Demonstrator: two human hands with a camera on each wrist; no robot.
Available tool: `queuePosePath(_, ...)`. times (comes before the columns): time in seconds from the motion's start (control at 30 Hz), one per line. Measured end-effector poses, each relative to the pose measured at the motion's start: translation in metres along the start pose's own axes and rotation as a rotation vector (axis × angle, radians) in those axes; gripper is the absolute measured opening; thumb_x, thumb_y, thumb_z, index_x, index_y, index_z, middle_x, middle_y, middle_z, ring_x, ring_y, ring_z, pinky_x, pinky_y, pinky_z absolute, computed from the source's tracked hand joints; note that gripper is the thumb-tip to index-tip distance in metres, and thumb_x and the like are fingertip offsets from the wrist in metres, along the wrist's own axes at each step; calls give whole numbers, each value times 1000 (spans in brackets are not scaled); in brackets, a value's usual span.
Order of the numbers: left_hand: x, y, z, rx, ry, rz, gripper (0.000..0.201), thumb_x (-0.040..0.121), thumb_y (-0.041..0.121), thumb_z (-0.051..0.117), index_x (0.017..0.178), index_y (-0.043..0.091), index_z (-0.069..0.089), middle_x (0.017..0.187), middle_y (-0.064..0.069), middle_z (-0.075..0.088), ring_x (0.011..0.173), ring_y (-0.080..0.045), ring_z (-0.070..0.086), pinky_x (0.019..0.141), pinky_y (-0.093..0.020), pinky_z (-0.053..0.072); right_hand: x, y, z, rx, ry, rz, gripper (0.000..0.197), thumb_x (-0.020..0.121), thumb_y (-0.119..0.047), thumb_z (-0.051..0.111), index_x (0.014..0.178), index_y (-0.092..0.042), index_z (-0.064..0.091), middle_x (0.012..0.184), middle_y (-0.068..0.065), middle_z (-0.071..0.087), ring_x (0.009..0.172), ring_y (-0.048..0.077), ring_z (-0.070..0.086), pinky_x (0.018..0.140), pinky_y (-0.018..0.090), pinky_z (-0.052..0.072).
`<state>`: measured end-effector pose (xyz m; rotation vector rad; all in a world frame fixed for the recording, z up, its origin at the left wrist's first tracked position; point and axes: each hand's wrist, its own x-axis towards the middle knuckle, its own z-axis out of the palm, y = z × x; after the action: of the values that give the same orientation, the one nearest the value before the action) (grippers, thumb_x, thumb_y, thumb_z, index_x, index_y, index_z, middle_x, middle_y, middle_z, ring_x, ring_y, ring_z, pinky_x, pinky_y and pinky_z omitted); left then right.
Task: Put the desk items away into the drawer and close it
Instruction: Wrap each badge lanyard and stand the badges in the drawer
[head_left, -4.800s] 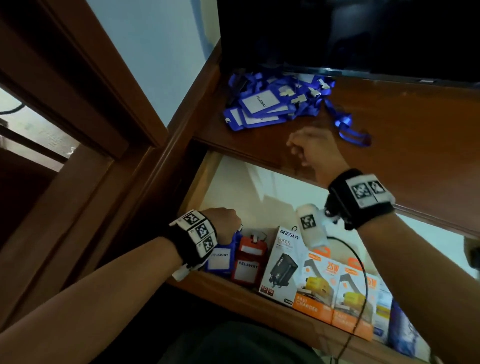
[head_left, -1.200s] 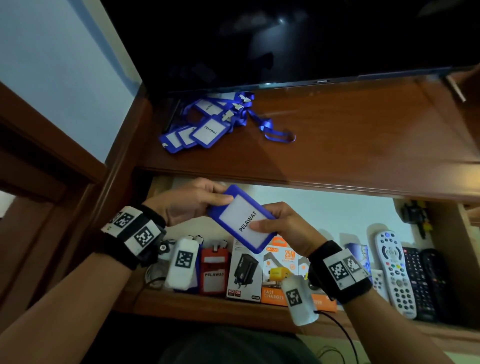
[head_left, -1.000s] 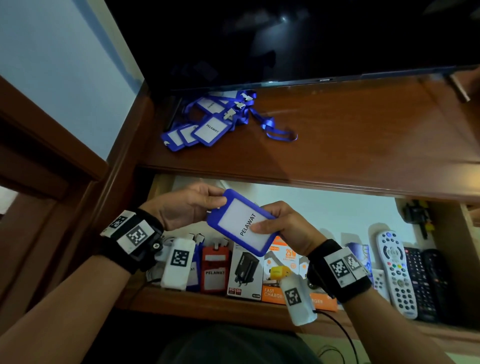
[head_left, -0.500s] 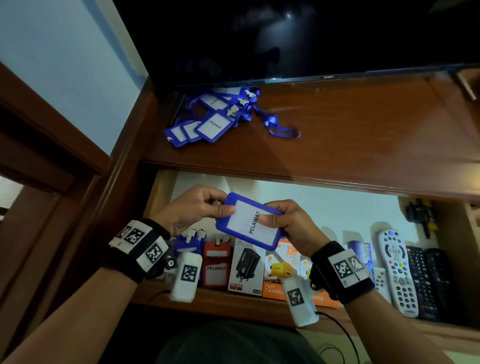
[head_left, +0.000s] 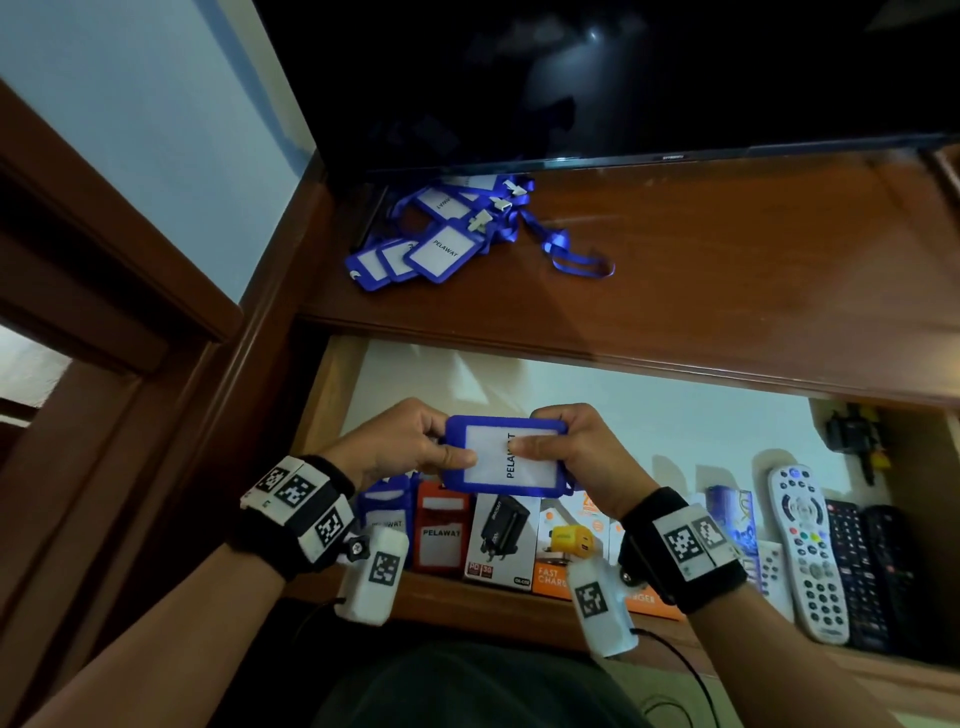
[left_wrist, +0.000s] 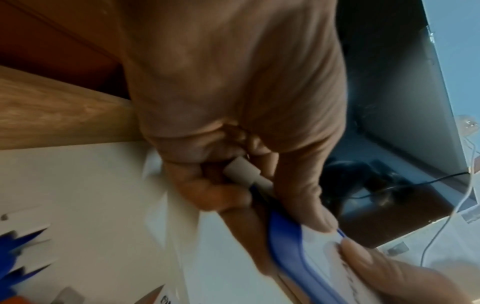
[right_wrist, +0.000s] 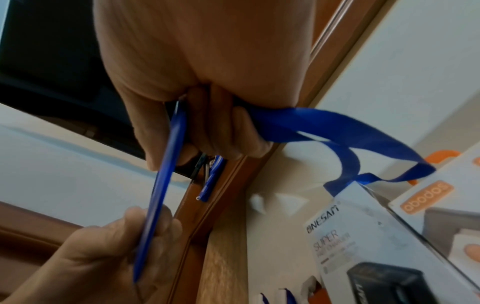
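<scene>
While gripped at both short ends above the open drawer, badge held level and face-up, "PELAWAT" readable on its white card. Left hand pinching the badge's left end, thumb on top, fingers beneath; grey clip tucked in its palm in the left wrist view. Right hand pinching the right end, thumb on the card, fingers curled behind around the blue lanyard, which loops down onto a charger box. In the drawer's front row below, left to right: blue holder, red holder, black charger box, orange boxes, white remote, black remotes. On the counter behind, under the dark screen, heap of more blue badges at the left, one lanyard loop trailing right, well apart from the held badge
</scene>
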<state>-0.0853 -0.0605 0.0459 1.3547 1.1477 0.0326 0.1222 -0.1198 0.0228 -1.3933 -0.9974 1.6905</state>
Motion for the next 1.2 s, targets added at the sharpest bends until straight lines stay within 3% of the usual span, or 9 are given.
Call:
queuePosePath(0.2,-2,-4,0,-161,282,2,6,81,8,71,82,14,71,75,-1,73,64,-10,67,61,-22,50,2,8,14,35,32,3,11,82,-14,71,83,-6,64,55,-1,56,41,7,43,40,16,33)
queuePosePath(0.33,-4,-2,2,-269,503,55,7,85,12,67,92,13,70,74,2,70,59,-5,58,59,-18,41,1,6,26,68,9,-62,51,71,-30,76,91,13,58,63,10,39,46,9,30,43,19,24)
queuePosePath(0.47,-4,-3,9,-298,644,66,11,87,15,66,97,10,68,78,2,67,62,-2,62,51,-9,43,-1,2,35,-73,38,-64,27,89,-19,64,82,7,61,57,3,36,44,8,30,45,20,26)
queuePosePath(0.57,-2,-7,15,-169,698,28,18,88,23,66,102,12,67,88,-3,70,77,-13,67,58,-17,47,-6,-3,41,-152,-1,-36,20,97,-10,49,90,2,65,48,-10,42,40,2,33,42,13,29)
queuePosePath(0.67,3,-16,20,-66,713,45,19,86,28,68,100,15,68,91,-4,71,81,-18,68,72,-36,57,-13,-11,45,-246,-47,-47,21,98,-7,46,92,3,63,41,-15,45,38,0,38,43,9,30)
queuePosePath(0.83,4,-18,26,321,628,49,20,86,34,65,94,16,68,86,-1,69,81,-16,64,80,-37,53,-12,-21,44,-498,-87,-105,24,95,-11,53,73,-10,63,44,-16,48,43,0,43,48,11,32)
queuePosePath(0.97,-5,-13,28,540,369,55,15,88,31,62,90,16,65,85,0,67,81,-17,62,79,-35,50,-3,-24,30,-747,-88,-181,30,90,-18,63,60,-18,60,49,-8,47,46,4,43,52,16,31)
queuePosePath(1.07,-13,-10,21,620,168,44,14,86,31,63,84,17,61,87,-1,66,81,-18,61,74,-34,49,1,-25,22,-893,-118,-155,30,88,-25,66,60,-13,61,58,0,54,53,10,49,55,27,39)
queuePosePath(1.2,-19,-8,16,605,-60,48,19,86,29,65,93,12,65,95,-4,68,87,-21,63,80,-40,51,1,-12,18,-773,-160,-55,31,87,-23,67,57,-15,60,55,1,54,50,12,48,52,35,42)
